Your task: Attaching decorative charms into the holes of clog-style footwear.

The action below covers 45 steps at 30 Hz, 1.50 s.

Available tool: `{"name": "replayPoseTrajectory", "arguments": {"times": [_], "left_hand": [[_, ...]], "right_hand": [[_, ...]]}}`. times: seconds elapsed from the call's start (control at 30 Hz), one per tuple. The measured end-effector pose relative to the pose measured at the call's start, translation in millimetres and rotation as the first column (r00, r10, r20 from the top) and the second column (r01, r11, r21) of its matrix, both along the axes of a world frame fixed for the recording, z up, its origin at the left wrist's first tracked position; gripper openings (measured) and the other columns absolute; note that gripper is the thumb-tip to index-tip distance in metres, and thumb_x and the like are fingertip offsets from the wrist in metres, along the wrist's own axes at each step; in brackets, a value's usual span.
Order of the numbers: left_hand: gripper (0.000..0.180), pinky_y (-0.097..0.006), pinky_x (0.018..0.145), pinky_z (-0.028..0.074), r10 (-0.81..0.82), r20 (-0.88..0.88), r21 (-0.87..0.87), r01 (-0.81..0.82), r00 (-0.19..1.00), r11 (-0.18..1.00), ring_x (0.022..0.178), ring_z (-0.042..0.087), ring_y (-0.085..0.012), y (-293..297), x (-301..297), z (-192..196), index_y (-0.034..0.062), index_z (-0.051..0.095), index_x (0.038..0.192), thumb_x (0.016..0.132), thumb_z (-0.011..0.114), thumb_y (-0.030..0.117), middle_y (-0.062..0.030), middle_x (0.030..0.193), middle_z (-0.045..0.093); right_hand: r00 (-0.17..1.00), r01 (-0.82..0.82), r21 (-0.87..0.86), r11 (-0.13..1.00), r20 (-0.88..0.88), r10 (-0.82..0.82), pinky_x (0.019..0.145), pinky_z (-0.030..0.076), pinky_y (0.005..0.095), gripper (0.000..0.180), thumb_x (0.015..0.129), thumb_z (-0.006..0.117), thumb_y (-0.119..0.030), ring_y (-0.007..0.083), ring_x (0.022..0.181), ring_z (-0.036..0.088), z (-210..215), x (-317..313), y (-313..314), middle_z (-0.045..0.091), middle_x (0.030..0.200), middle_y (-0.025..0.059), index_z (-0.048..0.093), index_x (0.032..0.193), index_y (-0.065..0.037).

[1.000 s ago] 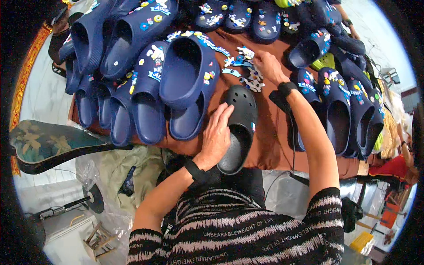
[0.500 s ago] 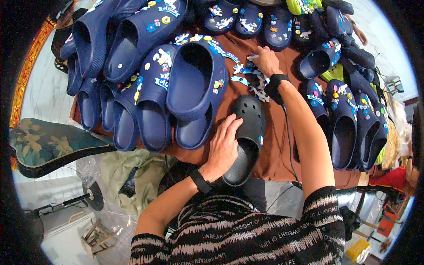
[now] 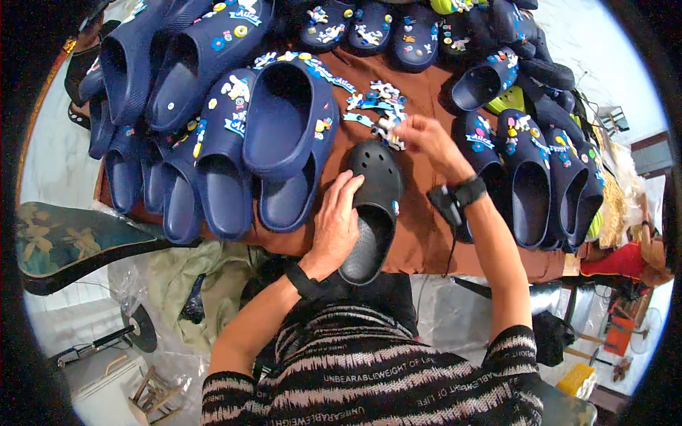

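Note:
A black clog (image 3: 371, 234) with round vent holes lies on the brown cloth in front of me, toe pointing away. My left hand (image 3: 337, 226) grips its left side, fingers over the upper's edge. A small light-coloured charm sits by the strap rivet on the clog's right side. Just beyond the toe is a loose pile of white and blue shoe charms (image 3: 383, 96). My right hand (image 3: 430, 145) hovers at the pile's near right edge with its fingers pinched together. Whatever those fingers may hold is too small or blurred to make out.
Navy clogs with charms (image 3: 227, 170) stand crowded and stacked on the left. More navy clogs (image 3: 529, 192) line the right side and the far edge, some lime-green ones (image 3: 506, 101) among them. A dark device with a cable (image 3: 445, 206) hangs beside my right wrist.
My right hand has pulled back from the charm pile toward the clog's toe, fingers now pinched. My left hand keeps its grip on the clog. The whole view has shifted slightly.

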<state>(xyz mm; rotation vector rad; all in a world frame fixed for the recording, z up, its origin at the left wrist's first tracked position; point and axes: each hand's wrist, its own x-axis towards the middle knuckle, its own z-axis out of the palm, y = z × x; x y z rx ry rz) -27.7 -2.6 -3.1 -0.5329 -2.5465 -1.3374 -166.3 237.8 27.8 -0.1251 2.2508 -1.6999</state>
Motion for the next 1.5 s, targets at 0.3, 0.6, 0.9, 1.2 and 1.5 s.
{"name": "replayPoseTrajectory", "arguments": {"times": [0.3,0.6,0.9,1.2,1.5], "left_hand": [[0.060,-0.044,0.116,0.035,-0.020,0.076,0.081,0.014,0.997,0.997,0.137,0.043,-0.0400,2,1,1,0.0039,0.048,0.138,0.081,0.048,-0.014,-0.0218,0.145,0.046],[0.063,-0.047,0.111,0.041,-0.023,0.028,0.041,0.021,0.999,0.999,0.132,0.046,-0.0409,1,-1,1,0.0049,0.047,0.139,0.080,0.056,-0.013,-0.0195,0.144,0.045],[0.062,-0.046,0.114,0.037,-0.025,0.043,0.063,0.022,0.999,0.998,0.133,0.046,-0.0415,3,-2,1,0.0026,0.048,0.137,0.078,0.050,-0.016,-0.0224,0.142,0.047],[0.061,-0.046,0.113,0.038,-0.028,0.053,0.076,0.024,0.998,0.997,0.133,0.047,-0.0421,0,-4,0,0.0022,0.049,0.137,0.078,0.050,-0.015,-0.0230,0.144,0.047],[0.061,-0.046,0.112,0.039,-0.030,0.042,0.069,0.027,0.999,0.997,0.133,0.047,-0.0424,1,-5,2,0.0023,0.050,0.136,0.078,0.050,-0.016,-0.0230,0.143,0.048]], "right_hand": [[0.998,0.021,0.009,1.000,0.067,-0.022,0.067,0.048,0.0266,0.024,0.093,0.072,-0.025,0.0090,0.076,0.060,-6,37,-11,0.068,0.084,-0.0002,0.072,0.093,-0.002],[0.948,-0.241,0.189,0.952,0.255,0.189,0.058,0.045,0.0236,0.040,0.090,0.075,-0.043,0.0092,0.063,0.056,2,13,1,0.059,0.069,-0.0009,0.065,0.078,-0.006],[0.933,-0.292,0.289,0.912,0.296,0.205,0.054,0.048,0.0248,0.054,0.088,0.072,-0.056,0.0110,0.059,0.059,4,11,-1,0.062,0.069,0.0026,0.070,0.083,-0.003],[0.886,-0.390,0.398,0.830,0.407,0.221,0.050,0.048,0.0259,0.062,0.087,0.069,-0.062,0.0122,0.057,0.060,9,0,-12,0.062,0.068,0.0038,0.073,0.091,0.000],[0.930,-0.324,0.817,0.477,0.183,0.318,0.057,0.051,0.0306,0.056,0.087,0.070,-0.055,0.0168,0.059,0.064,21,-3,-40,0.062,0.059,0.0076,0.072,0.075,0.000]]}}
